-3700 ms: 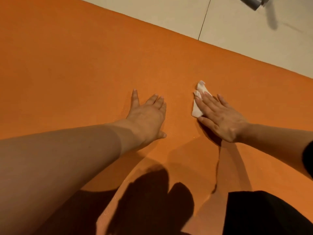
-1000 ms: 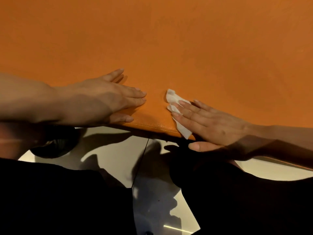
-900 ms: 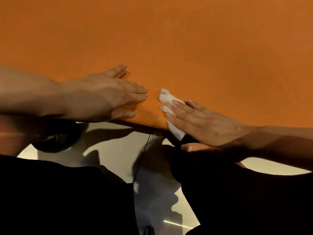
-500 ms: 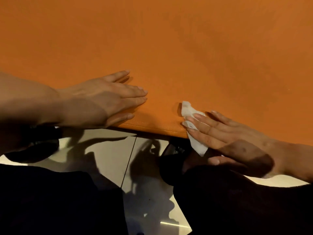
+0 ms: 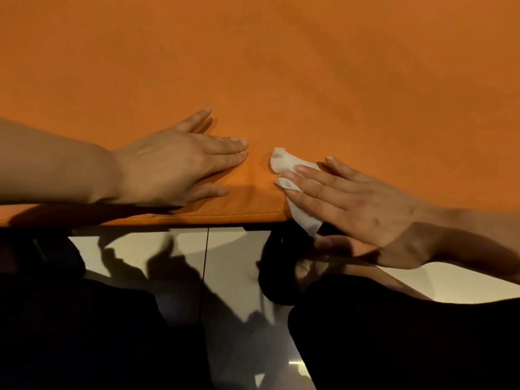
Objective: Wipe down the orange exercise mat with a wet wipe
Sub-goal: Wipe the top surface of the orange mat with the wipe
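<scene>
While two hands are working at the near edge, one orange exercise mat [image 5: 281, 66] is filling the whole upper half of the frame, and one wet wipe [image 5: 284, 164] is lying on it at centre. The count is two hands, one mat, one wipe.

The mat is showing a plain, matte orange surface with faint darker patches; its near edge is running across the middle of the frame as a thick, slightly glossy border. The wipe is white and crumpled, one end sitting on the mat surface, the other end hanging over the near edge toward the pale tiled floor [image 5: 230, 249].

The left hand [image 5: 174, 164], at centre left, is lying flat on the mat with fingers straight and together, holding nothing. The right hand [image 5: 357, 209], at centre right, is pressing the wipe down under straight, spread fingers; its thumb is sitting below the mat edge in shadow. Dark clothing [image 5: 394, 333] is filling the lower frame.

No brand, label or readable writing is showing on any item.
</scene>
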{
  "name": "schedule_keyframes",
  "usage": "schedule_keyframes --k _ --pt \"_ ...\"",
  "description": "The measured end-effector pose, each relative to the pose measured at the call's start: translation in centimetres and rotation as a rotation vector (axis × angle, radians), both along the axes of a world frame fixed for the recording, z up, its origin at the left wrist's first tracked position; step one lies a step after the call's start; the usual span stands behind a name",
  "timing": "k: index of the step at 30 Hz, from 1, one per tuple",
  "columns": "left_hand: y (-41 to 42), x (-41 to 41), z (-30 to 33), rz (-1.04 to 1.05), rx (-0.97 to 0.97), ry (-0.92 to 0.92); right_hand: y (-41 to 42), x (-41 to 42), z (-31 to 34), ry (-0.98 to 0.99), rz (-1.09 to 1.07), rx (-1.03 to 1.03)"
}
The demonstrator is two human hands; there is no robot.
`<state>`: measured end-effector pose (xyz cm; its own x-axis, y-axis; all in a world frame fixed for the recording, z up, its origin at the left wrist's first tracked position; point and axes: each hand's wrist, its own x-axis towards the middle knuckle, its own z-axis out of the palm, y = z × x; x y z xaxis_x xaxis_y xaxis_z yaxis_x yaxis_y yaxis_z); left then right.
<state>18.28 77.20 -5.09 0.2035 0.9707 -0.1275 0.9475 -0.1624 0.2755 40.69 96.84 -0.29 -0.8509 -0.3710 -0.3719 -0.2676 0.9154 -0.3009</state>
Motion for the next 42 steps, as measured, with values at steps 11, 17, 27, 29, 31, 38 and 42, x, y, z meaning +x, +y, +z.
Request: schedule_keyframes --k 11,17,27,29,31,38,42 --pt "-0.2 -0.1 -0.5 -0.021 -0.024 0.002 0.1 1.2 0.1 -0.002 -0.105 0.071" --pt "0.1 -0.4 -0.6 -0.038 -0.011 0.008 -1.8 -4.6 -1.8 -0.110 -0.146 0.095" --pt "1.6 -5.7 0.0 0.054 -0.139 0.046 -3.4 -3.4 -1.3 -0.079 -0.110 0.047" --pt "2.1 -5.8 -0.2 0.077 -0.194 0.106 -2.9 -5.5 -1.4 -0.146 -0.126 0.040" --pt "2.6 -5.6 -0.1 0.085 -0.223 0.142 -1.5 -7.8 -2.0 -0.180 -0.209 0.089" --pt "3.2 -6.2 0.6 0.098 -0.297 0.189 -1.5 -7.6 -1.3 -0.184 -0.320 0.126" --pt "3.4 -6.1 0.7 0.107 -0.301 0.166 -3.0 -8.5 -1.2 -0.198 -0.231 0.051"
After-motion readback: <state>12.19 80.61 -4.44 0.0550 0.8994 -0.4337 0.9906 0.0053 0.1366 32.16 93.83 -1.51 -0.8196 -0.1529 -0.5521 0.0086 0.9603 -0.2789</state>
